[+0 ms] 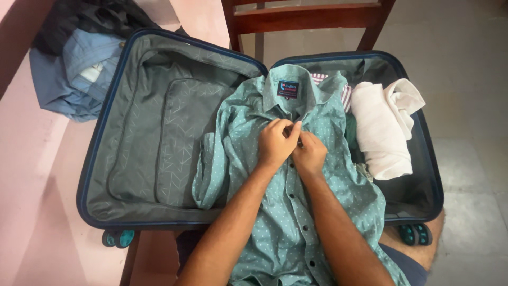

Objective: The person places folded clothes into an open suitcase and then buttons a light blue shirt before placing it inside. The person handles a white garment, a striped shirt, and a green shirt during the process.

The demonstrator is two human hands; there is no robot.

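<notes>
1. Teal cotton shirt with small white dots and dark buttons (296,212): laid front-up over the right half of the open suitcase, its tail hanging toward the person's lap.
2. Left hand (276,144): grip pinched together on the placket just below the collar.
3. Right hand (309,155): grip closed on the same placket, touching the left hand.
4. Step in hand, as judged: fastening an upper button; the buttons below look open, so the next one down would call for a fine two-finger pinch.
5. Open grey-lined, navy-edged hard suitcase (100,175): holds a rolled white cloth (382,132) at the right.
</notes>
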